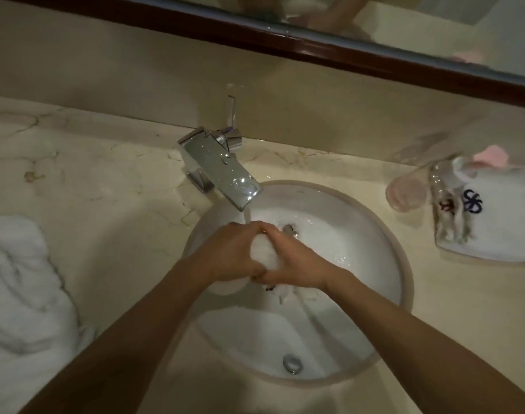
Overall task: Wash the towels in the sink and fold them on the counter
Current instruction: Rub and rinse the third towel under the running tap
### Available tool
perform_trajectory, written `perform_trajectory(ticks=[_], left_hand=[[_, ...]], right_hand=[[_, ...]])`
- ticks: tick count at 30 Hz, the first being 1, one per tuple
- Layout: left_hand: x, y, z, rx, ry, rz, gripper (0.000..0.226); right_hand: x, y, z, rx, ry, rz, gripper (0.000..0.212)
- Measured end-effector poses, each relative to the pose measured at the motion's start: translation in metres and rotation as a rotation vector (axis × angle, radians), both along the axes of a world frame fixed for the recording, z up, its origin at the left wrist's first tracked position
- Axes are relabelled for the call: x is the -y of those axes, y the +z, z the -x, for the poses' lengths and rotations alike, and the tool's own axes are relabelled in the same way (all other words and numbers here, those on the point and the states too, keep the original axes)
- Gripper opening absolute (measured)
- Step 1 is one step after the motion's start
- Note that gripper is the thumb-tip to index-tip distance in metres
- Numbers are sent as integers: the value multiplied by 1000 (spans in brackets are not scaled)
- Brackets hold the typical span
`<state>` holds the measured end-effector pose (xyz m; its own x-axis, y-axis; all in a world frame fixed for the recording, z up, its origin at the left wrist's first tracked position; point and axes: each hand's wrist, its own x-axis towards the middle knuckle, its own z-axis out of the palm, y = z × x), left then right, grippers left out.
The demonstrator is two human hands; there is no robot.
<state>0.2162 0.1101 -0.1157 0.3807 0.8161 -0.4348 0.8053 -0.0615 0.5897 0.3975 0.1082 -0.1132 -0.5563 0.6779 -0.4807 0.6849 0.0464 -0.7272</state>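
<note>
Both of my hands squeeze a bunched white towel (265,253) over the round white sink (404,282). My left hand (231,252) grips it from the left and my right hand (297,264) grips it from the right, fingers curled round the wet cloth. Water runs from the chrome faucet (225,171) just behind my hands. A tail of the towel hangs down into the basin below my hands. A crumpled pile of white towels (22,294) lies on the marble counter (106,189) at the left.
At the right of the sink lies a clear pink-tinted glass (404,194) on its side, beside a white tray with a folded embroidered white cloth (494,222) and something pink (491,156). A mirror with a dark wooden frame (315,52) runs along the back wall.
</note>
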Motion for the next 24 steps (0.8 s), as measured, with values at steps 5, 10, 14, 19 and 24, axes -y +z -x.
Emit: perform_trajectory(ticks=[5, 10, 14, 19, 24], left_hand=[[-6, 3, 11, -245, -37, -243, 69], [6, -2, 9, -531, -37, -403, 61], [38, -8, -6, -89, 470, -527, 41], [67, -22, -55, 488, 676, 303, 49], [61, -29, -39, 166, 451, -3, 44]], right_hand=[[-16, -2, 15, 299, 57, -212, 67], [-33, 12, 10, 351, 67, -160, 42], [-32, 8, -2, 16, -424, 300, 53], [-15, -6, -3, -335, -974, 708, 50], [-8, -6, -17, -505, -1088, 821, 52]])
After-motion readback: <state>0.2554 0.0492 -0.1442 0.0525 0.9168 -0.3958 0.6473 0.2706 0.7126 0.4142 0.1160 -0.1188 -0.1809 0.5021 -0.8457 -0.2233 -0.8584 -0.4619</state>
